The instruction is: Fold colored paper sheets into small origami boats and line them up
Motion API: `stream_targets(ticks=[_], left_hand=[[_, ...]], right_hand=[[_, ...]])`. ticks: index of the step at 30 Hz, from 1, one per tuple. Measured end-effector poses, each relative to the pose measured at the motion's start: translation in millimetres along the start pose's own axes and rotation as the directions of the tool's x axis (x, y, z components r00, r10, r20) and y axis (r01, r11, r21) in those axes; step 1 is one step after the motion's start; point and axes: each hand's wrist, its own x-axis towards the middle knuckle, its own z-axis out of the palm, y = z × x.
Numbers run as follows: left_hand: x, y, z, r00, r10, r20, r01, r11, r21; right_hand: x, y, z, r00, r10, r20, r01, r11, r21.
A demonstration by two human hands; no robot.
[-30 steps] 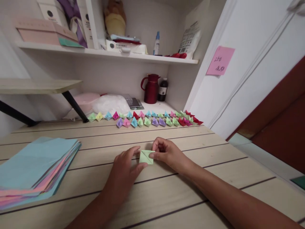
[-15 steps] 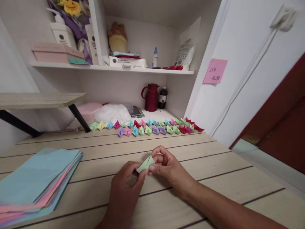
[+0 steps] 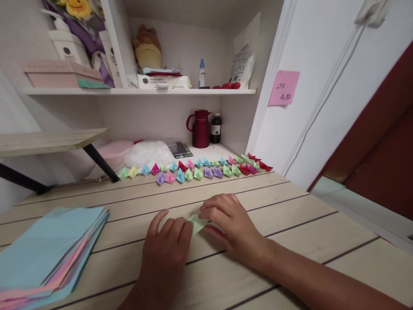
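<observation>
Folded green paper (image 3: 198,224): matt, creased. Paper boats (image 3: 198,174): matt, sharply folded. Sheet stack (image 3: 48,245): smooth matt paper. Tabletop (image 3: 290,214): wood-grain surface, low sheen. Jug (image 3: 201,132): smooth glossy body, metal or plastic not determinable. Plush toy (image 3: 148,52): soft-looking matt cloth. Bag (image 3: 150,154): thin, crumpled, translucent plastic. Shelf board (image 3: 167,91): smooth, faint sheen. Sticky note (image 3: 284,88): matt paper. Stand leg (image 3: 100,162): smooth, base material unconfirmed

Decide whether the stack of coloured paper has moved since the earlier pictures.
No: the paper stack keeps its place against the right black leg; only the camera's view shifted.
</observation>
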Motion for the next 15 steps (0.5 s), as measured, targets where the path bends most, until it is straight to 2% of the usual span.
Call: stream_targets(ticks=[2,5,9,12,15], left_hand=[[1.2,1.5,-0.8,0.999,0.004,0.039,-0.004,1.000,0.000],[2.3,2.9,1.0,0.983,0.000,0.181,0.010,0.999,-0.051],[0.2,-0.5,10.0,0.914,-0.092,0.394,0.178,0.966,-0.187],[-2.5,-4.9,16.0,0.881,-0.183,0.436,0.325,0.904,-0.278],[-2.5,-7.5,17.1,0.861,-0.216,0.460,0.394,0.855,-0.337]], right_hand=[[1.2,2.9,4.4,0.999,-0.016,0.048,0.017,0.999,-0.033],[1.7,9.0,14.0,0.994,-0.043,0.096,0.047,0.998,-0.037],[-0.1,16.6,21.9,0.981,-0.057,0.188,0.060,0.998,-0.010],[-2.2,20.7,20.3,0.964,-0.049,0.260,0.041,0.999,0.035],[-3.9,24.3,16.7,0.954,-0.025,0.297,0.002,0.997,0.076]])
